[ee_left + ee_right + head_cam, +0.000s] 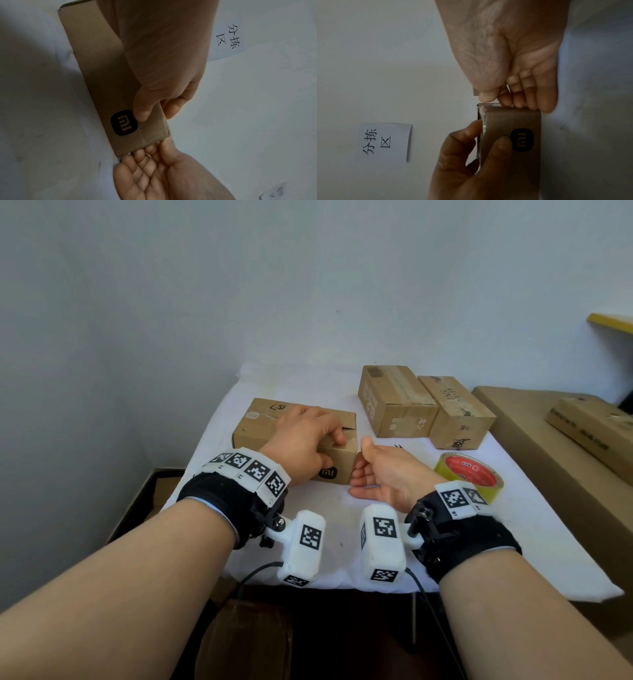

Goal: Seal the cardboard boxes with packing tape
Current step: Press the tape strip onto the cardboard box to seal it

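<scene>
A brown cardboard box (274,422) with a black logo lies on the white-covered table (342,542). My left hand (329,446) grips its near right corner, fingers over the top and thumb (142,108) on the front face beside the logo (124,122). My right hand (359,467) is held palm-left, its fingertips (518,102) pressing on the box's right end. Shiny clear tape (483,119) runs over that corner edge. A yellow tape roll (469,474) with a red core lies just right of my right wrist.
Two more cardboard boxes (397,402) (455,412) stand side by side at the back right. Larger cartons (548,446) border the table's right side. A paper label (385,142) with handwriting lies on the cloth behind the box. The wall is close behind.
</scene>
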A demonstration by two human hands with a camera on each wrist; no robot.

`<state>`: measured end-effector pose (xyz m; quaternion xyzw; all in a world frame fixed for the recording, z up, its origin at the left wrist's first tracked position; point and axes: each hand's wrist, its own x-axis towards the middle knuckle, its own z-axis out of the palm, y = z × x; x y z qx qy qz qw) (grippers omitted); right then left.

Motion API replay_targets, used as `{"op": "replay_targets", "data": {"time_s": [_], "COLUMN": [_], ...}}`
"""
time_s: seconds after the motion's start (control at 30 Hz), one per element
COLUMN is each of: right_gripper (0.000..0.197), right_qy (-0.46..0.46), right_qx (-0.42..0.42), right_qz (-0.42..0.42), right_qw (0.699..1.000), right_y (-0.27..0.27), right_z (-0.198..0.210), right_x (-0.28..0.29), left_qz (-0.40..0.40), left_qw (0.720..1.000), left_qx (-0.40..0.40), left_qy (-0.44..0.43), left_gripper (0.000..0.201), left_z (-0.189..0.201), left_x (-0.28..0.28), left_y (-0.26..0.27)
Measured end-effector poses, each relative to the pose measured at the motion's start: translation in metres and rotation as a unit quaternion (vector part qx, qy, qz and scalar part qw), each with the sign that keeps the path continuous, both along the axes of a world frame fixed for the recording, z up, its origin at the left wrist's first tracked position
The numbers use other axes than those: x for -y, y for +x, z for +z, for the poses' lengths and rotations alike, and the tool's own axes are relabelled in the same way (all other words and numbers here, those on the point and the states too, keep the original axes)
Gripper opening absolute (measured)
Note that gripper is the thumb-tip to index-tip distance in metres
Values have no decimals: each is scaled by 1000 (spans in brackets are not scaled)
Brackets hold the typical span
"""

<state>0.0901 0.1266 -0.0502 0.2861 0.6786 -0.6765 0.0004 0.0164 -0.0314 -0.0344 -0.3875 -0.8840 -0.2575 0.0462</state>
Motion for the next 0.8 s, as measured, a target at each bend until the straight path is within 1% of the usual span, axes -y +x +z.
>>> {"op": "replay_targets", "data": {"time_s": [0.07,0.13,0.3,0.43,0.53,0.67,0.8], "right_gripper": [48,43,39,31,26,24,23], "right_qy": [3,18,43,84,97,107,120], "right_qx": [4,3,-1,-6,-20,-32,-33], "right_qz": [-2,10,39,69,63,46,44], "right_qw": [1000,1000,998,994,993,993,991], "right_y": [0,0,5,12,18,26,33], "right_z": [1,2,5,13,22,29,30], "right_x": [1,1,-1,-10,-19,-26,-28], "left_qz": [4,9,21,28,47,59,41], "left_qw": [1000,1000,1000,999,998,997,998], "left_qx": [-7,-13,-13,-20,-24,-21,-20], "left_qy": [0,-2,20,23,37,34,39], "left_gripper": [40,42,49,52,52,52,48], "left_z": [0,1,0,-1,2,2,1], "left_x": [0,0,2,8,15,20,19], "left_y": [2,4,5,1,0,-1,1]}}
